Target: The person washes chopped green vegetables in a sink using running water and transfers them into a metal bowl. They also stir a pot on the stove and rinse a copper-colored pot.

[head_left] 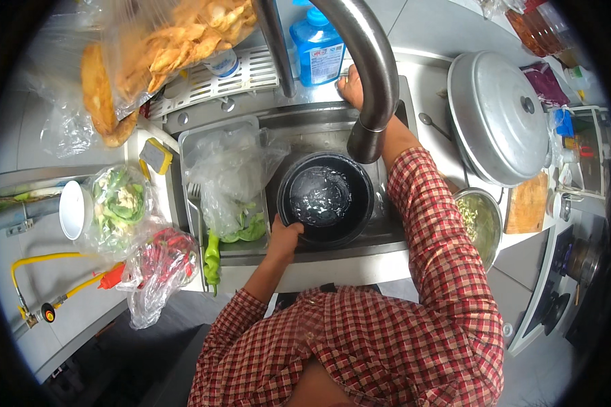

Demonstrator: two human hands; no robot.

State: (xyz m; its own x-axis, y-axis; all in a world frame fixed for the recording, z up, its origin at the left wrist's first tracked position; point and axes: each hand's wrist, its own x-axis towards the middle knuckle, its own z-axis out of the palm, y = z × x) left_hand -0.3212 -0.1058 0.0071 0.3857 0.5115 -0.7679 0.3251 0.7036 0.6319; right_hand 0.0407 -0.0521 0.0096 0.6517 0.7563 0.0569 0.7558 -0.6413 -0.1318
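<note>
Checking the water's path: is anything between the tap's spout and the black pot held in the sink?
Nothing visible. The spout hangs directly over the black pot, with open space between. The left hand grips only the pot's near rim; the right hand is behind the tap.

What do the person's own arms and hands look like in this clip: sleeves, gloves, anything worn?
Both arms wear a red, white and dark checked woven shirt, its sleeves pushed up the forearms. The left hand and right hand are bare: no gloves. No rings, watch or bracelets show, though the tap hides part of the right wrist.
</note>
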